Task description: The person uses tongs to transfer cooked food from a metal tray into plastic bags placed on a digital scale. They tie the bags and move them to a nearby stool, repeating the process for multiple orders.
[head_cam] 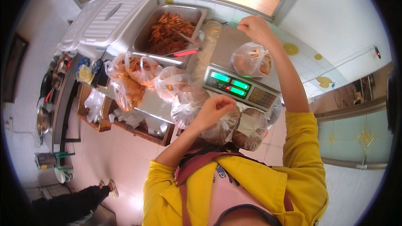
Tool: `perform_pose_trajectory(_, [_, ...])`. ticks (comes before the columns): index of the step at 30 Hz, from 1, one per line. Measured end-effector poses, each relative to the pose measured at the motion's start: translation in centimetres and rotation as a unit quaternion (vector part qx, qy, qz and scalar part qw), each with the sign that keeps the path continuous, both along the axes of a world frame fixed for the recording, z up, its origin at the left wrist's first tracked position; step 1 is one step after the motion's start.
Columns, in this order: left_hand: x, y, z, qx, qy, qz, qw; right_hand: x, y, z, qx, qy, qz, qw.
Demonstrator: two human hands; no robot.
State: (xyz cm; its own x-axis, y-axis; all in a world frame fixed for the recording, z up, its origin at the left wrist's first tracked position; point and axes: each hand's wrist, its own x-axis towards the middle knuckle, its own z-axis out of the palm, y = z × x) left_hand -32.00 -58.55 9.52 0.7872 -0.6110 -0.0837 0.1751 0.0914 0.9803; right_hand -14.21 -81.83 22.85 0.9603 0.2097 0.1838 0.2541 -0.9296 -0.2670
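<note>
My right hand is raised over the far part of a digital scale, its fingers curled; whether it holds anything cannot be told. Just below it, a clear plastic bag of food rests on the scale's metal plate. My left hand, loosely curled, hovers over tied bags in front of the scale; its grip is unclear. These include a bag of dark contents. Bags of reddish food stand further left. Behind them is a steel tray of reddish-brown food, with red-handled tongs across its corner.
White lidded plastic boxes stand at the back left. A small round container sits between tray and scale. Open wooden drawers jut out below the counter. Another person is at the lower left. Pans line a shelf at the left.
</note>
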Motion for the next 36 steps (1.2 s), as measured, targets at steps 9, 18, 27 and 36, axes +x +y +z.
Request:
perform_pose_trajectory(9, [-11.2,14.6,-4.4,0.114,0.126,0.312,0.935,17.0,3.7,-14.2,-0.103,0.052,-0.099,0.988])
perform_pose_trajectory(18, [-12.5,18.6,-5.9,0.064,0.19,0.47,0.859,18.9,8.2,-14.7,-0.236,0.158,-0.07,0.956])
perform_pose_trajectory(27, [-6.5,17.7,-5.0,0.118,0.115,0.42,0.892,19.5,8.4,-14.7,-0.262,0.141,-0.149,0.943])
perform_pose_trajectory(36, [3.2,14.5,-0.4,0.302,-0.204,0.515,0.776,20.9,4.9,-13.4,-0.138,0.103,-0.191,0.966])
